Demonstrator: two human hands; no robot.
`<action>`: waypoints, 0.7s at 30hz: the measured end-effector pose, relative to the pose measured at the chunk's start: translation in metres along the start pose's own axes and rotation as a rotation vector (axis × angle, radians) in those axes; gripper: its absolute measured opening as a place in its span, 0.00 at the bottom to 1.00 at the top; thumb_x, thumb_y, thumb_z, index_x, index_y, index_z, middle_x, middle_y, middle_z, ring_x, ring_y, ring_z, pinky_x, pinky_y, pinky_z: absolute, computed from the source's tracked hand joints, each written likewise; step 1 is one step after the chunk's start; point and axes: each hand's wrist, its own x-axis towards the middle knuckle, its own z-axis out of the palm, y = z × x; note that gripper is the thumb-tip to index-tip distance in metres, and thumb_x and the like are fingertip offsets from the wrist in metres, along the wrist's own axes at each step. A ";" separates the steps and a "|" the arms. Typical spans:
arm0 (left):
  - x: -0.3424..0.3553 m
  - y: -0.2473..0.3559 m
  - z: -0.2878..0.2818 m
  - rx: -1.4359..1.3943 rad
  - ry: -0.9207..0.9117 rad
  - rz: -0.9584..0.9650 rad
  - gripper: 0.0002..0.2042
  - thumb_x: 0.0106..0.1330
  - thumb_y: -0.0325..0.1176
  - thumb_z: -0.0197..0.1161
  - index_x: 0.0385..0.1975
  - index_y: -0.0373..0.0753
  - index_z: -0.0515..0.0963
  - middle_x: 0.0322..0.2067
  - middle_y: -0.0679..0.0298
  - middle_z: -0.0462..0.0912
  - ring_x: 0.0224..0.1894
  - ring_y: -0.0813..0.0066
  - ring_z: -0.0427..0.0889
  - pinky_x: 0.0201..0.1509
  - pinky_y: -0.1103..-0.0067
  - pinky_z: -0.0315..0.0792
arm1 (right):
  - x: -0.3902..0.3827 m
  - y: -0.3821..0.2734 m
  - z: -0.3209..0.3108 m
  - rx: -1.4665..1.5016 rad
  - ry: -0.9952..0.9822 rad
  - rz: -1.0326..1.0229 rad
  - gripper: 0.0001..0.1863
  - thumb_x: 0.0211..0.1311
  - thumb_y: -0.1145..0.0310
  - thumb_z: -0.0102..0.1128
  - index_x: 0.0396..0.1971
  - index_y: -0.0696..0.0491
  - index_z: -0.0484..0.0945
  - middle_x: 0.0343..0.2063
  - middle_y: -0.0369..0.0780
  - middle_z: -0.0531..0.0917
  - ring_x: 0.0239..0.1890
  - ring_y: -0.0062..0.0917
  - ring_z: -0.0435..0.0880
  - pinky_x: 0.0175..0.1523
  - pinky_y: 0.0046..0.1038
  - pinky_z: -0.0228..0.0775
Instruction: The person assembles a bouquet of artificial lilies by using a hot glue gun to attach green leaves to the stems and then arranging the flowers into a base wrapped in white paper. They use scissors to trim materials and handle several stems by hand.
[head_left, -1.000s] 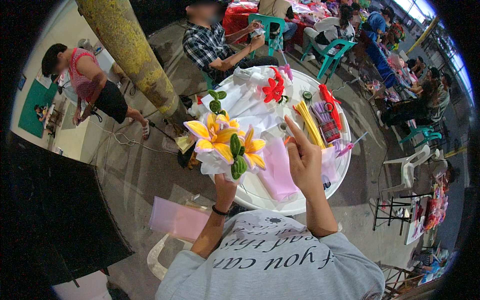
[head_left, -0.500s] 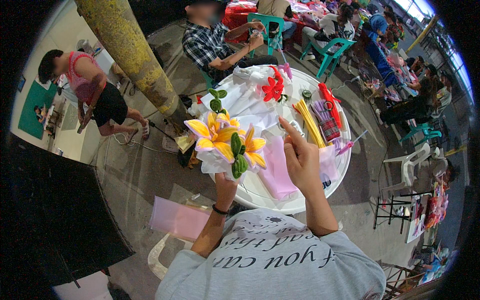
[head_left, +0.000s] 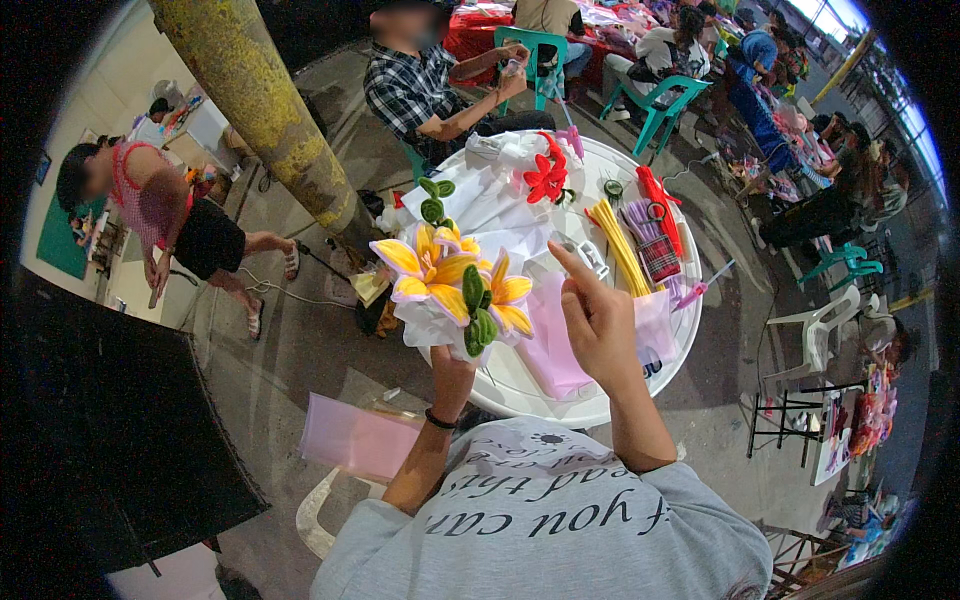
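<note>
Your left hand (head_left: pixel 452 362) is closed around the base of a bouquet (head_left: pixel 450 290) of yellow and orange craft lilies with green buds, wrapped in white paper, and you hold it upright just in front of your chest, over the near left edge of the round white table (head_left: pixel 640 385). The hand itself is mostly hidden behind the wrapping, with a dark band on the wrist below it. Your right hand (head_left: pixel 598 318) is raised just beside the bouquet, to its right, holding nothing: the index finger points up and the other fingers are loosely curled, and it does not touch the flowers. Behind that hand a sheet of pale pink paper (head_left: pixel 556 340) lies on the table. Farther out on the tabletop are a bundle of yellow stems (head_left: pixel 618 245), a small checked cup (head_left: pixel 659 258) of tools, a red craft flower (head_left: pixel 546 180) and sheets of white wrapping paper (head_left: pixel 490 205). On the far side of the table a person in a checked shirt (head_left: pixel 405 90) sits working. Down by your left knee another pink sheet (head_left: pixel 360 440) rests on a white chair (head_left: pixel 312 515).
</note>
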 end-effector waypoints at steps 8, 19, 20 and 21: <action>-0.002 -0.012 -0.004 0.033 0.010 -0.044 0.22 0.57 0.26 0.69 0.51 0.31 0.72 0.48 0.56 0.80 0.52 0.64 0.79 0.59 0.69 0.68 | -0.001 -0.002 0.001 0.003 -0.009 -0.015 0.29 0.57 0.74 0.53 0.62 0.45 0.72 0.21 0.40 0.81 0.17 0.33 0.79 0.27 0.34 0.70; 0.000 -0.001 -0.002 -0.014 0.006 -0.033 0.21 0.56 0.24 0.69 0.49 0.31 0.73 0.47 0.57 0.80 0.50 0.66 0.79 0.58 0.68 0.69 | -0.002 -0.001 0.000 0.018 -0.010 -0.033 0.30 0.56 0.75 0.54 0.62 0.45 0.72 0.22 0.40 0.82 0.17 0.32 0.79 0.27 0.33 0.70; 0.000 -0.006 -0.002 -0.015 0.003 -0.046 0.21 0.56 0.24 0.69 0.50 0.31 0.73 0.48 0.57 0.80 0.50 0.66 0.79 0.58 0.69 0.69 | -0.002 0.000 0.001 0.019 -0.005 -0.037 0.30 0.56 0.75 0.54 0.62 0.45 0.72 0.22 0.40 0.82 0.17 0.32 0.79 0.27 0.33 0.70; 0.000 -0.012 -0.004 -0.005 -0.004 -0.038 0.21 0.56 0.23 0.69 0.50 0.31 0.73 0.48 0.57 0.79 0.51 0.66 0.79 0.58 0.69 0.69 | -0.002 0.000 0.001 0.020 -0.003 -0.041 0.30 0.56 0.75 0.54 0.62 0.45 0.72 0.22 0.40 0.82 0.17 0.32 0.79 0.27 0.33 0.70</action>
